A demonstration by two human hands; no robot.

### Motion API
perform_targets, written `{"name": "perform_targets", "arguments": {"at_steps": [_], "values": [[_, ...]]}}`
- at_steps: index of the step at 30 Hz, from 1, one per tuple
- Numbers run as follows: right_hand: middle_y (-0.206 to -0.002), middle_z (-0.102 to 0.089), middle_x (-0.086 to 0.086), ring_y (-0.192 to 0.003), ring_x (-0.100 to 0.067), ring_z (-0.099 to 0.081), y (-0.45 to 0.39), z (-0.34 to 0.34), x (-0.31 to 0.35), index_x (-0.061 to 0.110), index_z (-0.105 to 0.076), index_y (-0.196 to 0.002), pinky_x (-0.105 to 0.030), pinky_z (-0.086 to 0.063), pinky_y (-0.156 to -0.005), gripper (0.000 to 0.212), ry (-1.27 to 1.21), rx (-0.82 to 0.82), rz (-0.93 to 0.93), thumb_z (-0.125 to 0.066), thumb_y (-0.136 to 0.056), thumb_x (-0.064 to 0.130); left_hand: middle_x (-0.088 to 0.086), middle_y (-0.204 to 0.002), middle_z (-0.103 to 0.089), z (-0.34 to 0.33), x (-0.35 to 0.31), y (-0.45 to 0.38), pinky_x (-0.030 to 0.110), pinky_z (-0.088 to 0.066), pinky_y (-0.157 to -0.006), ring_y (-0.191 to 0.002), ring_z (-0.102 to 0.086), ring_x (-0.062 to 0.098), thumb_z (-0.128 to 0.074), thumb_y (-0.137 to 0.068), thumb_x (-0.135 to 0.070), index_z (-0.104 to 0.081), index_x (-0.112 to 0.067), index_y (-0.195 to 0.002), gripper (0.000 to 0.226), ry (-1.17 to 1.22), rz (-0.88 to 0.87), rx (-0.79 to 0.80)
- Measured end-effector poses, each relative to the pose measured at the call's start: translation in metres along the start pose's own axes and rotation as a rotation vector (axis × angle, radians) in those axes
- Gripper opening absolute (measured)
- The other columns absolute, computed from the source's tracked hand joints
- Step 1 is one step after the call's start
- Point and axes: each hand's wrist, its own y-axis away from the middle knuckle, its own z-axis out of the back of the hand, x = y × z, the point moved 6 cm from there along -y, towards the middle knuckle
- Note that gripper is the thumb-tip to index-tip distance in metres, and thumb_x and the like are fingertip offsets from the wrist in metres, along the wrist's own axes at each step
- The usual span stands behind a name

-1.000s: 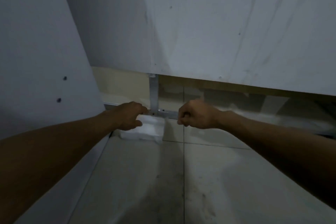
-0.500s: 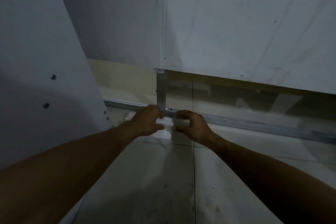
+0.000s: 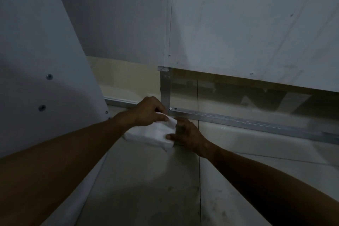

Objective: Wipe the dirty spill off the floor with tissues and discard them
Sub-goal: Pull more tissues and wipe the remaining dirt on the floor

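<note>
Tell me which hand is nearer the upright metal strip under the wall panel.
Left. The left hand sits right at the foot of the upright metal strip, pinching the tissue pack from above. The right hand holds the pack's right edge, lower and farther toward the camera.

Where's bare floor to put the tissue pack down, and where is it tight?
Free: the floor tiles between the two forearms, nearer than the tissue pack, though smudged; also the pale tile right of the right hand, before the metal track. Crowded: the corner by the metal post, where the left hand and pack sit.
</note>
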Motion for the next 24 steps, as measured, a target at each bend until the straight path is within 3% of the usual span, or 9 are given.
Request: {"name": "perform_targets", "arguments": {"at_steps": [6, 10, 16, 24], "values": [[-0.147, -0.048, -0.009, -0.132, -0.026, -0.05, -0.003, -0.004, -0.009, 0.014, -0.05, -0.141, -0.045, -0.046, -0.112, 0.071, 0.113, -0.01, -0.058, -0.084, -0.083, 0.035, -0.001, -0.092, -0.079, 0.016, 0.0, -0.004, 0.032, -0.061, -0.077, -0.083, -0.073, 0.012, -0.081, -0.086, -0.023, -0.084, -0.015, -0.092, 0.011, 0.08, 0.012, -0.004], [-0.146, -0.051, -0.01, -0.135, -0.029, -0.049, -0.006, -0.005, -0.01, 0.013, -0.058, -0.137, -0.052, -0.043, -0.113, 0.061, 0.14, 0.028, -0.054, -0.082, -0.085, 0.035, 0.001, -0.091, -0.079, 0.035, -0.007, -0.011, 0.039, -0.063, -0.08, -0.085, -0.074, 0.019, -0.082, -0.085, -0.026, -0.084, -0.013, -0.09, 0.014, 0.201, 0.046, -0.095], [-0.15, -0.049, -0.008, -0.14, -0.028, -0.045, -0.009, -0.006, -0.01, 0.018, -0.056, -0.14, -0.051, -0.04, -0.116, 0.063, 0.241, 0.028, -0.065, -0.08, -0.086, 0.04, 0.0, -0.094, -0.079, 0.037, -0.021, -0.011, 0.035, -0.062, -0.08, -0.087, -0.073, 0.016, -0.083, -0.085, -0.023, -0.084, -0.012, -0.093, 0.014, 0.2, 0.021, -0.074], [-0.15, -0.049, -0.008, -0.139, -0.027, -0.044, -0.006, -0.004, -0.005, 0.017, -0.055, -0.142, -0.05, -0.038, -0.116, 0.065, 0.34, 0.026, -0.034, -0.076, -0.088, 0.047, 0.001, -0.097, -0.079, 0.053, -0.025, -0.008, 0.035, -0.06, -0.084, -0.091, -0.072, 0.016, -0.08, -0.087, -0.024, -0.083, -0.012, -0.097, 0.016, 0.154, -0.011, -0.189]]}}
